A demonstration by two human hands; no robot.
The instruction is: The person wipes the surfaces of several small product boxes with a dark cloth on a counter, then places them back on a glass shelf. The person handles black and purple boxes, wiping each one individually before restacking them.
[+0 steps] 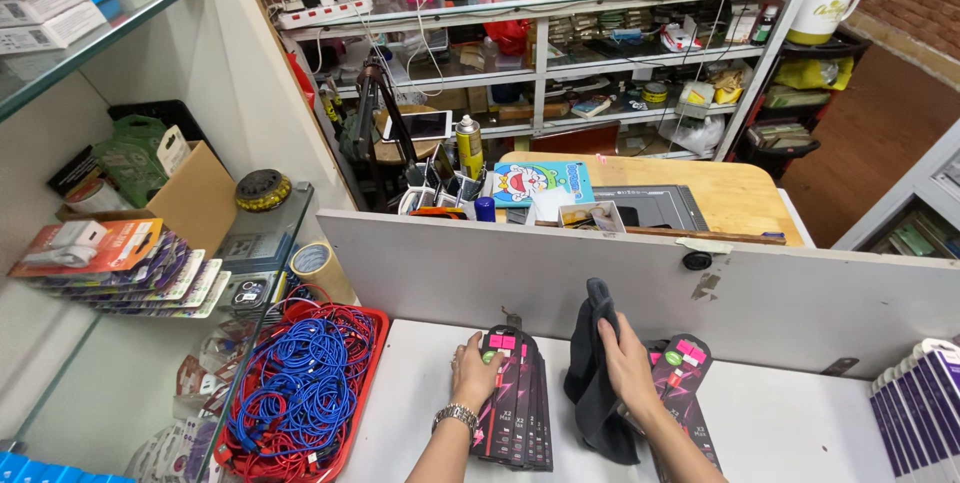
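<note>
Far left, 8 o'clock: red tray full of blue cables, on the white desk. Tape roll just behind it at 10 o'clock.
Left hand, wristwatch on, fingers bent and pressing down on the top of a stack of black packages with pink labels; stack lies flat at 6 o'clock, fanned slightly.
Right hand clenched around a dark cloth, cloth bunched and standing up past the fingers.
Under and just right of that hand, at 5 o'clock: second batch of black packages.
Far right, 4 o'clock: row of purple-and-white boxes at the desk edge.
</note>
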